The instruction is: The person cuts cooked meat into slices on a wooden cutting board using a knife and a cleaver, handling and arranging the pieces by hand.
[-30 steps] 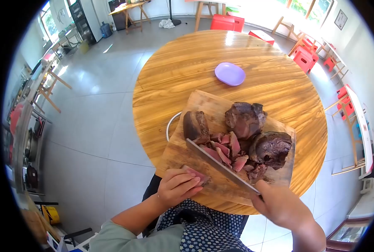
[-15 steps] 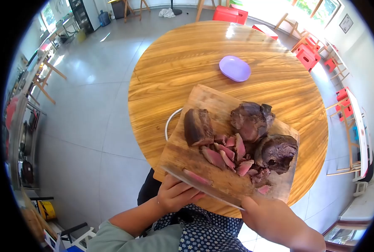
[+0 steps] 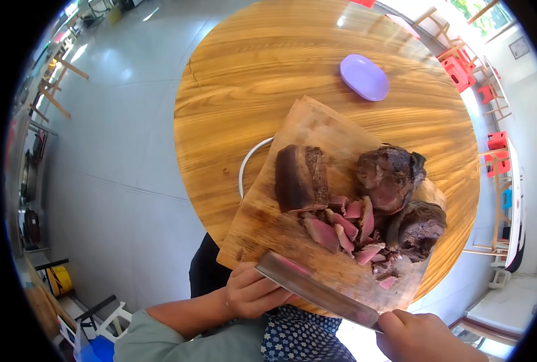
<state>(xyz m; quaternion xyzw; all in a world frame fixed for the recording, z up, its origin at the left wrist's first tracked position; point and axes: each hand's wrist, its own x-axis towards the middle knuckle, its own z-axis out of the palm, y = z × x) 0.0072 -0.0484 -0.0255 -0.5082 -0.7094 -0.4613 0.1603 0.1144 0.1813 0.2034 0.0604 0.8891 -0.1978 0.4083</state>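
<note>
My right hand [image 3: 413, 335] grips the handle of a cleaver [image 3: 316, 291], whose broad blade slants across the near edge of a wooden cutting board [image 3: 262, 226]. Close behind the blade's far end, my left hand [image 3: 257, 291] is closed with its fingers curled; what lies under them is hidden. A pink strip of meat shows along the blade's upper edge. Several pink meat slices [image 3: 321, 233] lie mid-board. Around them sit a dark-rinded block of meat [image 3: 301, 178] and two large dark chunks of meat [image 3: 389, 175], [image 3: 418, 229].
The board rests on a round wooden table [image 3: 220, 120]. A purple oval dish [image 3: 365, 77] stands toward the table's far side. A white curved handle or ring [image 3: 247, 163] pokes out from the board's left edge. Red stools [image 3: 458, 73] and a white table are at the right.
My right hand has moved right and down with the cleaver, whose flat face now shows more. My left hand has shifted slightly. The view has tilted down.
</note>
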